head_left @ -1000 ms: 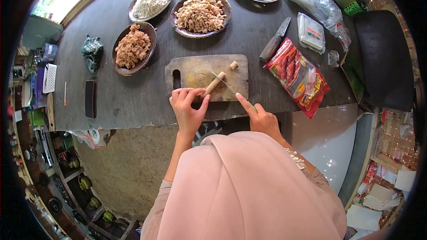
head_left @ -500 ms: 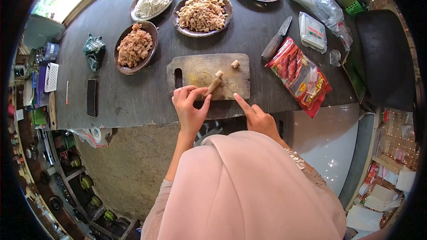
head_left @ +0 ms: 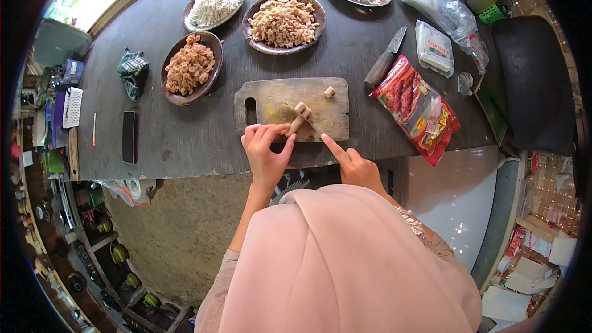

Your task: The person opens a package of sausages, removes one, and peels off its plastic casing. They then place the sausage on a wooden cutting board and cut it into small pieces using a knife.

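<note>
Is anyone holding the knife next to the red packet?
No, that knife lies on the dark table, while the right hand holds a different knife.

Reckoned from the middle of the view, the white packet (head_left: 435,48) at 2 o'clock on the counter (head_left: 185,142) bears two words in small red capitals: the second looks like "BAWANG", and the first seems to end in "ARI", its opening letter unclear. Between 2 and 3 o'clock, the red packet (head_left: 416,110) carries slanted yellow lettering toward its lower end, too blurred to read. Between 9 and 10 o'clock, a blue box (head_left: 73,71) shows a pale label whose print is too small to tell.
</note>
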The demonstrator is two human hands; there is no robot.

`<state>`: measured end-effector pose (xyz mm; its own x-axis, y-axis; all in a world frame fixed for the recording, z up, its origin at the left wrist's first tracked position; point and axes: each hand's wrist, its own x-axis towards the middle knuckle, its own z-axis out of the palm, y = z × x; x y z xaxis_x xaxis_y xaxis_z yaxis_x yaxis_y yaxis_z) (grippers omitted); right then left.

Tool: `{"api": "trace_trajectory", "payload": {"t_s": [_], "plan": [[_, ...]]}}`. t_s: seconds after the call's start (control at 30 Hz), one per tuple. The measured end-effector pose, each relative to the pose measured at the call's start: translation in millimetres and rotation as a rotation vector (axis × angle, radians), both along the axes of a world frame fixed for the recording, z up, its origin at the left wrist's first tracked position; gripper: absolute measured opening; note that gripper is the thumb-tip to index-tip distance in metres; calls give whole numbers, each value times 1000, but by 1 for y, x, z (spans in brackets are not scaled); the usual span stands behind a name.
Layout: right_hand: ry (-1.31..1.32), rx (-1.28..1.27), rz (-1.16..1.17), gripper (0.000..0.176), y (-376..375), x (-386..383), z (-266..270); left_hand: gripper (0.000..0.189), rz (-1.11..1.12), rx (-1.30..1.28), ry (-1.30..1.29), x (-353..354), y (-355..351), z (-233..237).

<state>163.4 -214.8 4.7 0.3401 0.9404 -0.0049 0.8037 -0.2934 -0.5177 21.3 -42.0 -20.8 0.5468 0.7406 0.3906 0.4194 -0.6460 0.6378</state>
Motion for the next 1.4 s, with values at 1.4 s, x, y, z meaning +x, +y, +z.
{"api": "trace_trajectory", "payload": {"t_s": [1.4], "plan": [[-12,44,62,83,7,-5,-11,17,21,20,-28,-2,-2,-2]]}}
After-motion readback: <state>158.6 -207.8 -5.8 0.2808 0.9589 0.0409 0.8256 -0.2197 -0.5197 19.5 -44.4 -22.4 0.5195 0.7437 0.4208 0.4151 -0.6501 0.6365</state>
